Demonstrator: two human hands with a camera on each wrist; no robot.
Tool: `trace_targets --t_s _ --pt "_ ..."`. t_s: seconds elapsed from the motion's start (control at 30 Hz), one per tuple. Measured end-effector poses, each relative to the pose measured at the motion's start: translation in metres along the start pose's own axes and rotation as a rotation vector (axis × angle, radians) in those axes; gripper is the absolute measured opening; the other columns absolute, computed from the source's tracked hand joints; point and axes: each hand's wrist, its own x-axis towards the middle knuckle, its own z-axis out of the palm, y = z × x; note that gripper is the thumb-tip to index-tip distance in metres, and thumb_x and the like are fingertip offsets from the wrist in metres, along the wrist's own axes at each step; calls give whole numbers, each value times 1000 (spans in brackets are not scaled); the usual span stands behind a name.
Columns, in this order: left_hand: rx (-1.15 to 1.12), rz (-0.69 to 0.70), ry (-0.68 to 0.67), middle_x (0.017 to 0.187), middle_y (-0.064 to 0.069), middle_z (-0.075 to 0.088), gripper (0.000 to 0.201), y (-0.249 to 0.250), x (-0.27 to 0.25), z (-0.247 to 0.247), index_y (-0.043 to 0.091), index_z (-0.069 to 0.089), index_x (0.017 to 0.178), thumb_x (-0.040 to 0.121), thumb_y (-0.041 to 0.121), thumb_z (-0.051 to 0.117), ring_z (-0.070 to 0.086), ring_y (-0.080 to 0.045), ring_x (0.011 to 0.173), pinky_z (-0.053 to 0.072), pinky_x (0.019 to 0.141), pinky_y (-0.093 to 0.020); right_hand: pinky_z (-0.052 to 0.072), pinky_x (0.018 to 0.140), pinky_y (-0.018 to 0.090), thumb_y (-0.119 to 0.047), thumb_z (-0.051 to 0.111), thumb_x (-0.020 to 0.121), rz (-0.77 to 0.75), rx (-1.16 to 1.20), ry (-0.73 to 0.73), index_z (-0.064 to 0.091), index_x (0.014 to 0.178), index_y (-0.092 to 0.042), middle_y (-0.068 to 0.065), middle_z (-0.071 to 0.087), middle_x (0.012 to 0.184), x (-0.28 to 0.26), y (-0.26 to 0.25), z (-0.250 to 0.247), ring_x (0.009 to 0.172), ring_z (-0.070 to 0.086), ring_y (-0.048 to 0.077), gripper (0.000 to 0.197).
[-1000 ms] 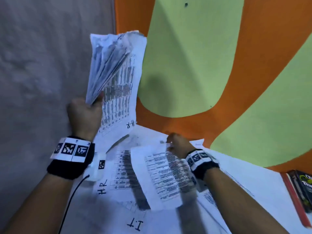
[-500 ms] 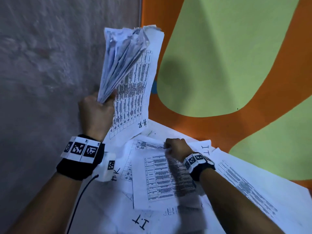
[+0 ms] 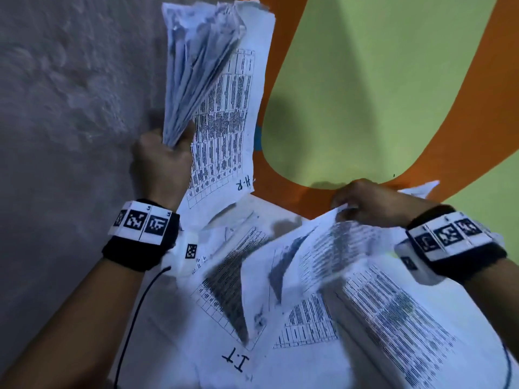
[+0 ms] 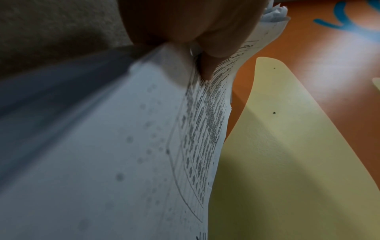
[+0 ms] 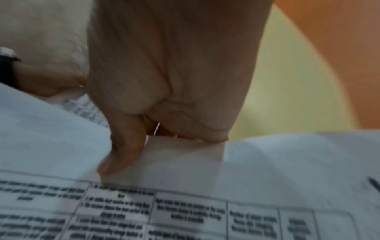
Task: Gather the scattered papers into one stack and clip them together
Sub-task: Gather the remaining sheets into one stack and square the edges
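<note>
Gathering is underway: the left hand (image 3: pixel 161 161) clenches an upright bundle of papers (image 3: pixel 207 80) while the right hand (image 3: pixel 365 202) pinches a loose sheet (image 3: pixel 317 248) lifted off the scattered sheets (image 3: pixel 393 318) below, which next likely joins the bundle.

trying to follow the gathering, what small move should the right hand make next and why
Probably carry the pinched sheet across to the bundle that the left hand holds upright. The right hand has its edge lifted, while other papers lie loose below.
</note>
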Motion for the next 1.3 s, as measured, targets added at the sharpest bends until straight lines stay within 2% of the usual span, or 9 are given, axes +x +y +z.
trace_targets --t_s 0.2,0.53,0.67,0.83,0.93,1.03,1.13,1.2,1.3 --pt "42 86 -75 81 -15 74 35 -3 8 3 29 62 95 75 58 62 71 -37 75 58 64 -53 51 86 42 -16 68 77 -202 -188 -141 70 101 -9 11 69 106 84 -82 77 98 63 28 25" --pt "63 134 -79 70 -21 69 52 -18 10 -9 7 68 77 74 58 61 68 -41 67 54 54 -52 30 102 58 -13 61 77 -383 -421 -148 66 110 -12 9 50 132 136 -116 180 123 44 32 33" --pt "54 149 -65 70 -19 71 49 -18 10 -11 4 70 77 78 53 63 69 -36 64 55 55 -48 26 106 60 -12 57 79 -399 -379 -39 62 118 -10 9 60 122 131 -109 176 119 46 34 40" --pt "34 141 -93 67 -18 70 41 -28 9 -9 5 70 75 83 45 67 59 -24 54 53 51 -45 39 105 51 -8 76 68 -592 -296 272 67 94 -24 -3 69 93 100 -65 156 99 62 21 32" --pt "-1 116 -114 67 -19 70 44 -37 9 -5 3 69 74 82 46 67 59 -24 53 52 53 -45 38 103 42 7 62 68 -613 -272 415 69 80 -14 5 68 79 69 -42 122 80 66 24 26" --pt "-58 49 -154 60 -15 61 58 -47 7 4 -1 67 71 76 57 66 50 -16 54 53 54 -47 52 81 40 8 46 76 -542 -97 516 67 83 -6 8 68 83 35 -22 83 78 66 28 27" --pt "-119 -44 -246 66 -8 58 70 -60 7 13 0 65 73 64 70 65 51 -17 63 53 60 -50 49 67 20 -4 57 81 -317 307 685 59 95 -20 -18 63 84 2 -9 35 73 58 5 21" --pt "-138 -130 -343 67 1 60 49 -65 4 18 13 61 67 60 61 66 52 -18 69 49 69 -45 43 59 19 -3 68 82 -172 544 767 57 107 -22 -9 55 73 -10 0 10 64 51 1 33" --pt "-172 -144 -359 59 11 59 18 -59 -6 29 27 61 63 64 45 67 54 -19 65 46 69 -40 50 73 20 1 65 83 -101 747 820 64 105 -8 -9 71 83 -22 20 -11 82 64 6 23"
